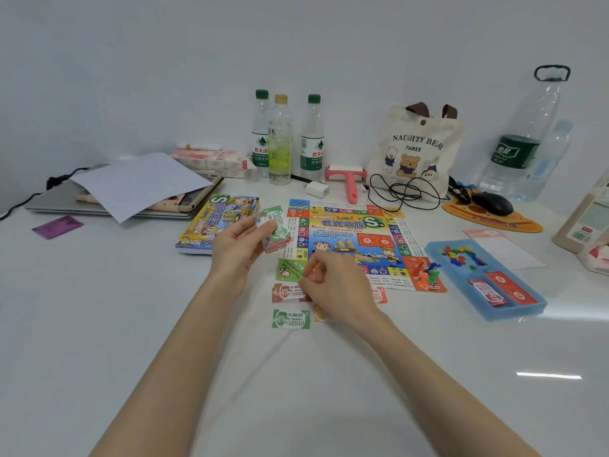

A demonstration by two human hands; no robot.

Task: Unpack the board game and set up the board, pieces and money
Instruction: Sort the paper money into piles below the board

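The step in hand looks like dealing the money into piles by value. The left hand [242,240] has its grip clamped on the stack of notes [275,230], held above the table [131,308] between the box [211,222] and the open board [349,232]. The right hand [334,282] hovers low over the board's near left corner with its fingers curled. Whether its grip is closed on a note cannot be told, because the reddish scrap at its fingertips could be a note or board print.

A green note [290,319] lies flat on the table, with a red note [286,291] just beyond it. To do this well, she should thumb one note at a time off the stack, since thin paper tends to drag a second with it. Each note should go on its own colour, with the piles kept apart and off the board.

The right hand covers most of an orange note [318,314] and a pink note [379,295], and their values cannot be read. The pieces [461,255] in the tray [514,312], and those on the board's near right corner, are a blur of colour.
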